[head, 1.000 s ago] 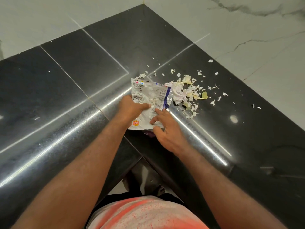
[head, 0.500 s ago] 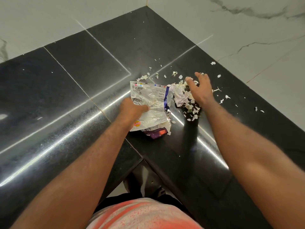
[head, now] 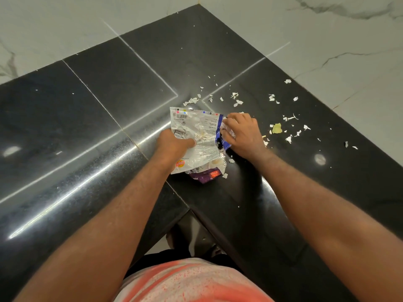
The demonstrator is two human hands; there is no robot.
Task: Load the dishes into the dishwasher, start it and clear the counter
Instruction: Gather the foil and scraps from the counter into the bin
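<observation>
- Table [head: 109, 105]: black polished stone, L-shaped. The work sits near its inner front corner, just ahead of the person.
- Packet [head: 196, 127]: an opened crisp bag with the pale foil side up, lying flat on the table. A purple wrapper [head: 205, 177] shows from under its near edge.
- Left hand [head: 174, 146]: pinches the packet's left side, thumb on top, and pins it to the table.
- Right hand [head: 243, 134]: fingers curled over a clump of white scraps [head: 236, 102] at the packet's right edge. Whether the clump is already inside cannot be told.
- Contents: a few pale bits lie on the foil. The inside of the packet is hidden.
- More scraps lie loose toward the table's back and right edges, well apart from one another. A yellow-green piece [head: 277, 128] lies among them.
- Handling, judged: the packet is very light, thin, crinkly and slippery, so it would slide unless pinned. It is best held at a sealed edge with the mouth kept up.
- The scraps look dry and featherlight. They are likely to scatter if swept fast, so cupping and dragging should suit better than pinching.
</observation>
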